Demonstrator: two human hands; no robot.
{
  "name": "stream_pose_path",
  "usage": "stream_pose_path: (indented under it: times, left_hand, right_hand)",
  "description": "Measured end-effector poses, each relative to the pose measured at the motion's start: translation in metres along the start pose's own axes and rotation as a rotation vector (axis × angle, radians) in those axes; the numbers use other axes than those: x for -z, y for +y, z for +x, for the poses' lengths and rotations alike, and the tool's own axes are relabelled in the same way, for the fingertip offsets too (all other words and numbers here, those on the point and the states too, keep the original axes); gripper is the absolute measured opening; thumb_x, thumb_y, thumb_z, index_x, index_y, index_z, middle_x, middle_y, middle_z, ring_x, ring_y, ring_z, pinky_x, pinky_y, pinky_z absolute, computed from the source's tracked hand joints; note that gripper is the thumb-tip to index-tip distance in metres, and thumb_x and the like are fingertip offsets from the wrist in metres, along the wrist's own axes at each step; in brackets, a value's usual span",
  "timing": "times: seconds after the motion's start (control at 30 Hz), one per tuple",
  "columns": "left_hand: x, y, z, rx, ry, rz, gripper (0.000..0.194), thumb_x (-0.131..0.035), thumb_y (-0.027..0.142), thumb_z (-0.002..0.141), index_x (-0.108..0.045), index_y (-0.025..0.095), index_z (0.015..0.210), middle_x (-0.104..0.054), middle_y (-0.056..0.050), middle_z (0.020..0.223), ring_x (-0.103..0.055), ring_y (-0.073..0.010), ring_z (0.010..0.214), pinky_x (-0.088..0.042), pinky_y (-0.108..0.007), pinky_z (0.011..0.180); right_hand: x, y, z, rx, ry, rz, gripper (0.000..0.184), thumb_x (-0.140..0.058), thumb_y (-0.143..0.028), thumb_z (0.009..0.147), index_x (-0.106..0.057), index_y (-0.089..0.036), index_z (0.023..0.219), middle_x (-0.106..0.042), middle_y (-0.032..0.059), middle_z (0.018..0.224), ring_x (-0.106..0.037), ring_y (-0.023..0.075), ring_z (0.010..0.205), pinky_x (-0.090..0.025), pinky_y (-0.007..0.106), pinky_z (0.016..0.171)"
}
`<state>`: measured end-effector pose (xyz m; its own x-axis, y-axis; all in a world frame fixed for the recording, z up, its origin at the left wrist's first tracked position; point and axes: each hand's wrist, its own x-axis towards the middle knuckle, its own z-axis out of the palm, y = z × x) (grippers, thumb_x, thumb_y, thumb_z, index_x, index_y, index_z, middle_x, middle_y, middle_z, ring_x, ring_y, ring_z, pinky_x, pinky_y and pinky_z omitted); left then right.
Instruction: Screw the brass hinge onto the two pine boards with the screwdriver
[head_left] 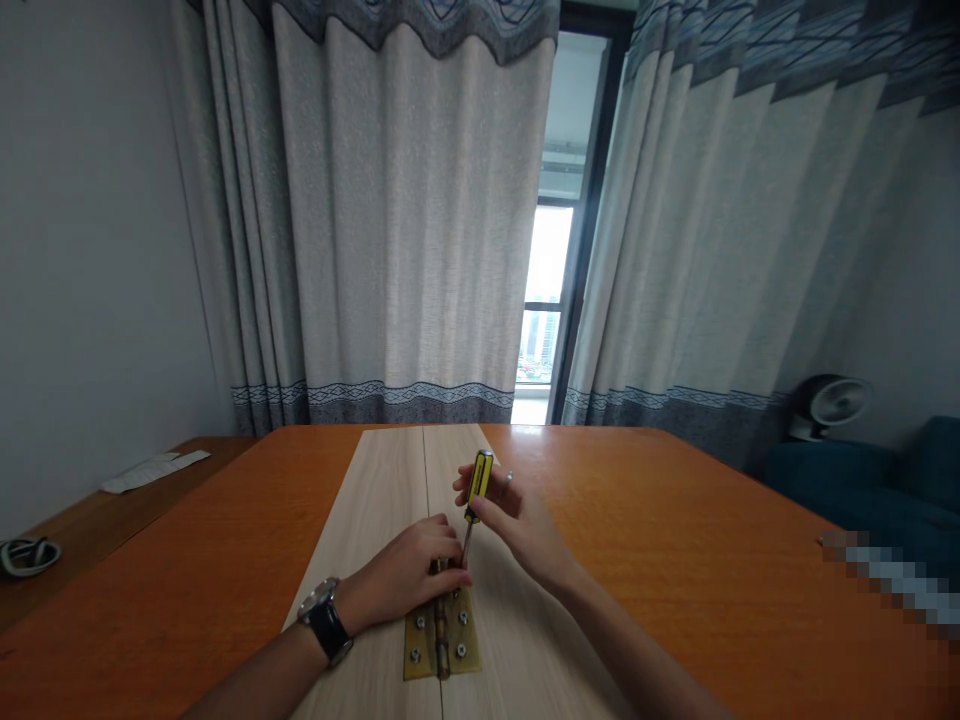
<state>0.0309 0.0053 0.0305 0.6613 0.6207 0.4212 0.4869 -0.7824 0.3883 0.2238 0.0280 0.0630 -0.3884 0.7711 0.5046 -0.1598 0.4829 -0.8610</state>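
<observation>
My right hand holds a yellow and black screwdriver by its handle, the thumb in front and the fingers behind. The shaft points down and its tip is hidden at my left fingers. A brass hinge lies open across the seam of two pale wooden boards, with several screws showing in its near holes. Over the hinge's far part rests my left hand, fingers curled and thumb close to the screwdriver's tip. Whatever is pinched there cannot be made out. A dark-strapped watch circles the left wrist.
The boards lie lengthwise on an orange-brown wooden table. On a brown surface to the left are a white sheet and a coiled item. Curtains hang behind; a fan and a teal sofa stand right.
</observation>
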Motion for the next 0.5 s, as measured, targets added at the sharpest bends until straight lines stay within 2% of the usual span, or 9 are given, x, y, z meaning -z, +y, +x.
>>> stream_pose_path:
  times: [0.13, 0.2, 0.3, 0.4, 0.5]
  left_hand:
    - [0.001, 0.001, 0.000, 0.011, 0.002, 0.017, 0.037, -0.053, 0.047, 0.098, -0.061, 0.016, 0.078, -0.063, -0.004, 0.081, -0.056, -0.0186, 0.088, -0.043, -0.028, 0.080]
    - [0.002, 0.002, 0.001, 0.011, 0.002, 0.007, 0.038, -0.052, 0.047, 0.099, -0.061, 0.016, 0.078, -0.063, -0.004, 0.082, -0.056, -0.0185, 0.088, -0.043, -0.028, 0.081]
    - [0.004, 0.003, 0.001, 0.006, -0.007, -0.028, 0.040, -0.050, 0.047, 0.099, -0.061, 0.016, 0.077, -0.064, -0.005, 0.084, -0.057, -0.0186, 0.089, -0.044, -0.028, 0.082]
    - [0.005, 0.003, 0.002, 0.012, -0.024, -0.048, 0.040, -0.049, 0.046, 0.100, -0.062, 0.015, 0.079, -0.064, -0.005, 0.086, -0.057, -0.0186, 0.089, -0.045, -0.029, 0.083]
    - [0.005, 0.003, 0.002, 0.025, -0.030, -0.052, 0.040, -0.049, 0.047, 0.100, -0.063, 0.015, 0.079, -0.063, -0.005, 0.084, -0.057, -0.0182, 0.087, -0.045, -0.029, 0.081]
  right_hand:
    - [0.002, 0.005, 0.002, -0.045, 0.095, -0.074, 0.042, -0.080, -0.033, 0.075, -0.069, -0.021, 0.113, -0.069, 0.0046, 0.097, -0.063, 0.0183, 0.086, -0.051, 0.034, 0.079]
    - [0.002, 0.003, 0.002, -0.065, 0.065, 0.008, 0.051, -0.080, -0.034, 0.075, -0.065, -0.021, 0.122, -0.070, 0.0043, 0.094, -0.066, 0.0189, 0.087, -0.053, 0.036, 0.081]
    - [0.002, -0.006, 0.001, -0.087, -0.050, 0.133, 0.059, -0.076, -0.036, 0.081, -0.055, -0.023, 0.135, -0.072, 0.0062, 0.100, -0.068, 0.0198, 0.091, -0.053, 0.040, 0.089]
    - [0.000, -0.012, -0.001, -0.068, -0.120, 0.137, 0.050, -0.068, -0.039, 0.089, -0.055, -0.022, 0.135, -0.071, 0.0082, 0.107, -0.068, 0.0201, 0.096, -0.051, 0.041, 0.093]
    - [-0.001, -0.009, -0.002, -0.016, -0.063, -0.038, 0.040, -0.067, -0.041, 0.088, -0.064, -0.021, 0.123, -0.068, 0.0086, 0.115, -0.065, 0.0187, 0.095, -0.051, 0.038, 0.089]
